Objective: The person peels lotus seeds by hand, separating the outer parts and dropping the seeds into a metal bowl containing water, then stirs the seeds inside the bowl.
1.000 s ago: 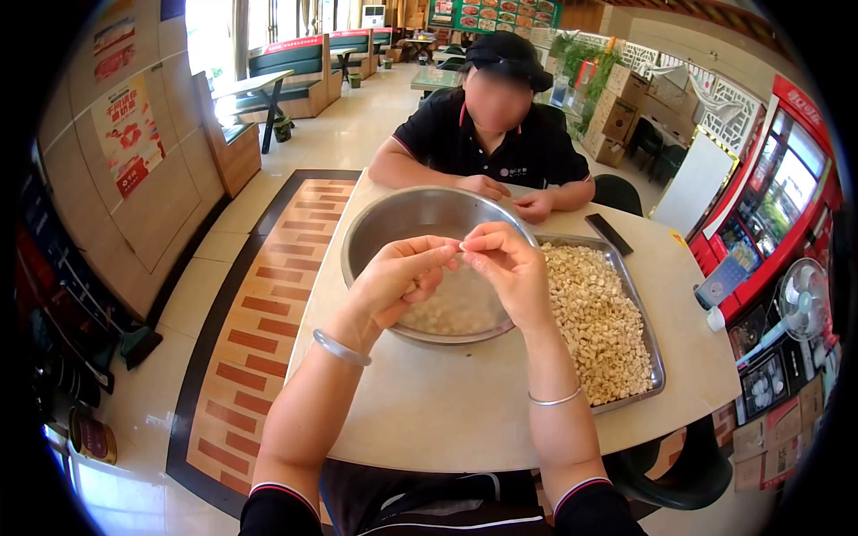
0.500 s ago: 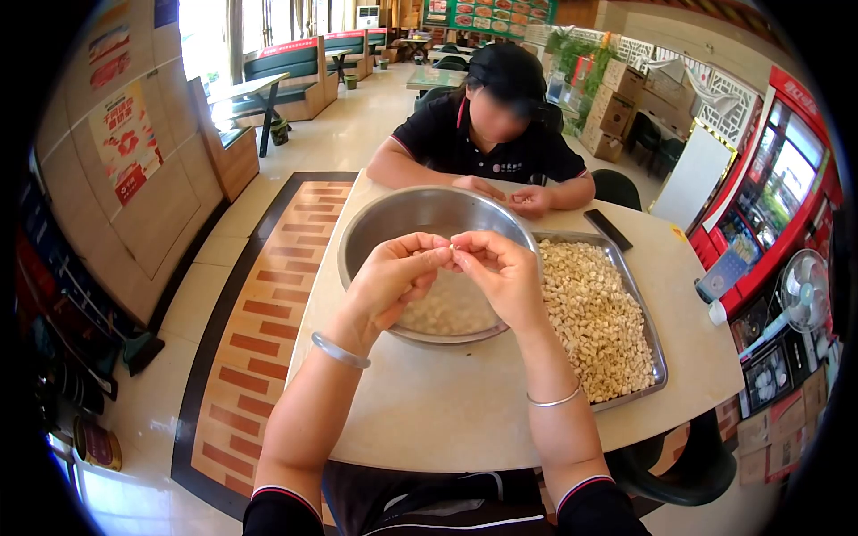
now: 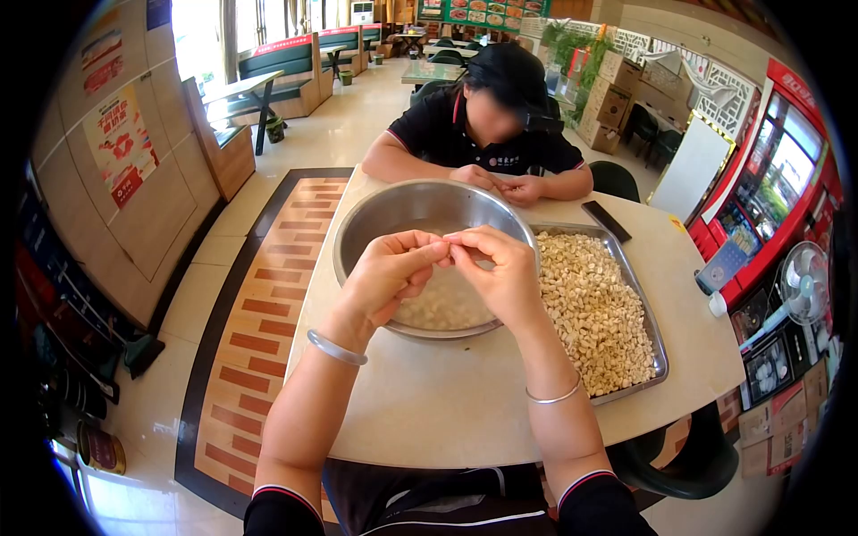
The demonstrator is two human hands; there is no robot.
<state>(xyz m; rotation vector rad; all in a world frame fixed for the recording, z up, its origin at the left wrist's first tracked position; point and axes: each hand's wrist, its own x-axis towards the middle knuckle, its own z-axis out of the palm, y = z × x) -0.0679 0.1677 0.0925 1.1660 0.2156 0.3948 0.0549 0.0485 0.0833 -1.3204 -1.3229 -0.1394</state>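
My left hand (image 3: pixel 391 272) and my right hand (image 3: pixel 496 268) meet above a large steel bowl (image 3: pixel 357 221). Thumbs and forefingers of both are pinched together, fingertips touching, around a small pale piece that the fingers almost wholly cover. Cloudy water fills the lower part of the bowl, and pale pieces (image 3: pixel 447 304) lie in it. To the right of the bowl, a metal tray (image 3: pixel 660 353) carries a thick layer of small cream-yellow pieces (image 3: pixel 599 322) that look like split beans or cloves; their exact kind I cannot tell.
Across the table (image 3: pixel 402 420) sits a person in a dark cap (image 3: pixel 507 76), both hands (image 3: pixel 500 183) together at the chest side of the bowl. A black phone-like slab (image 3: pixel 606 221) lies behind the tray. A white fan (image 3: pixel 803 284) and a red drinks fridge (image 3: pixel 769 170) stand at right.
My view has shifted slightly. My fingertips remain pinched together, and the pale piece between them shows less than before. The other person's hands have moved closer together.
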